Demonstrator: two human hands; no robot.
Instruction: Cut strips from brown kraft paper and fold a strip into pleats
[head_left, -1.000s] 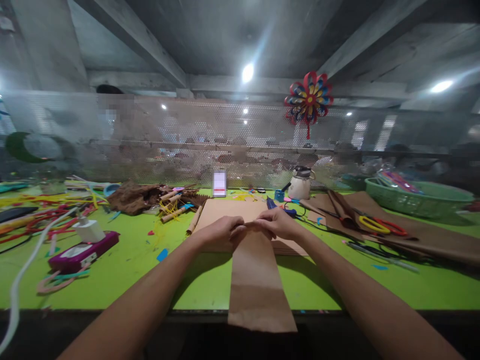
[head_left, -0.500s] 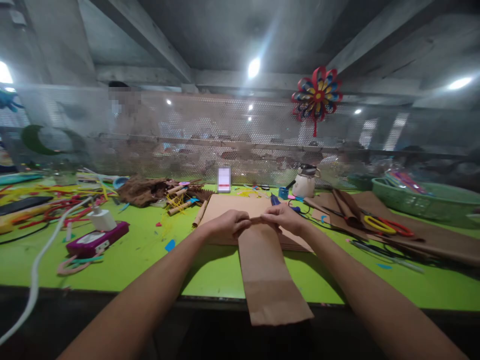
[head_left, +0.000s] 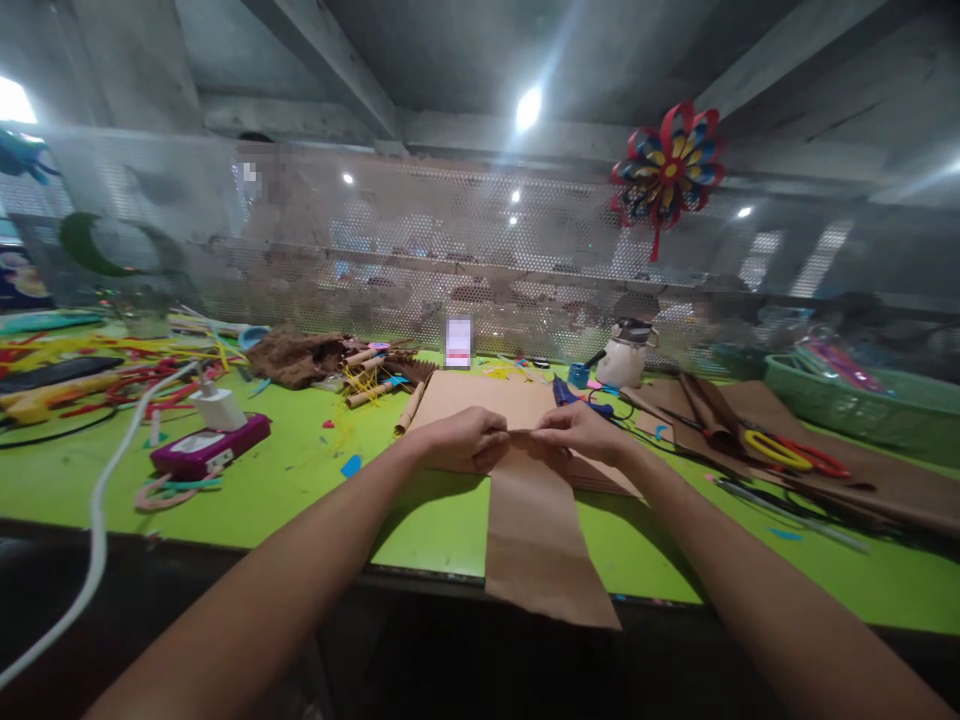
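A strip of brown kraft paper [head_left: 534,530] hangs from my fingers over the table's front edge. Its top end is folded or rolled into a narrow band. My left hand [head_left: 474,438] is closed on the left end of that band, and my right hand [head_left: 577,432] pinches its right end. Beneath both hands lies a stack of brown paper or card sheets [head_left: 457,398]. A blue glue gun [head_left: 574,395] rests just beyond my right hand.
Red and yellow scissors [head_left: 795,453] lie on brown paper [head_left: 885,490] at right, near a green basket [head_left: 840,410]. At left are a purple power block [head_left: 210,447] and a white cable [head_left: 96,530]. A phone [head_left: 458,343] and a white jug [head_left: 624,355] stand behind.
The view has shifted, so the scene sits slightly further right and higher. Both hands keep hold of the paper strip, whose hanging end has swung slightly.
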